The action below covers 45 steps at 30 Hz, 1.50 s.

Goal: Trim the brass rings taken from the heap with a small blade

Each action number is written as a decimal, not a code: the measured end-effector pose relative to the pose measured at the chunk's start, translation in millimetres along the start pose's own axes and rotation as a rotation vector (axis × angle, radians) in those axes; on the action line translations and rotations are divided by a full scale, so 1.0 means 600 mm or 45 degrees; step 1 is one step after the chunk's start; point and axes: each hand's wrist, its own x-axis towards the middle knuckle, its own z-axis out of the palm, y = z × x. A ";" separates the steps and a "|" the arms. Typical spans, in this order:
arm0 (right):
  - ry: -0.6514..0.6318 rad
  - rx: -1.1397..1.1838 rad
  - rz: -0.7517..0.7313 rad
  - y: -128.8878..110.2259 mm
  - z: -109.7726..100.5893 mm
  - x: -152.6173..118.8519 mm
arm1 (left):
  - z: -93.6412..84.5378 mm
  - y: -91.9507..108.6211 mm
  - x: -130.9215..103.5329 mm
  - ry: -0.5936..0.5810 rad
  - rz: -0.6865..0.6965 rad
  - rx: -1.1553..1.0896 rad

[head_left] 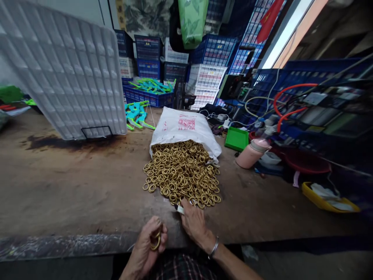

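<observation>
Holds gold rings (pixel 155 248) in the left grip (pixel 146 236), curled closely around them, at the near edge of the tabletop (pixel 87 206). Holds in the right grip (pixel 194 223) a small white tool (pixel 180 210) with dark tip, just at the front of the ring pile (pixel 186 175); cannot tell whether also pinches a ring there. Wears a metal bracelet (pixel 215 248) on the right wrist. Shows next the ring pile, spread before the open mouth of a white sack (pixel 189 128) with red print. Shows to the right a pink bottle (pixel 253 153) near a green tray (pixel 236 139); to the left, a pale ribbed panel (pixel 87 77). Shows farther teal and lime plastic pieces (pixel 136 113), then stacked crates (pixel 206 77).
</observation>
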 end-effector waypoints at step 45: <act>-0.414 1.685 0.141 -0.022 -0.024 0.003 | 0.044 -0.007 0.019 -0.027 0.223 0.675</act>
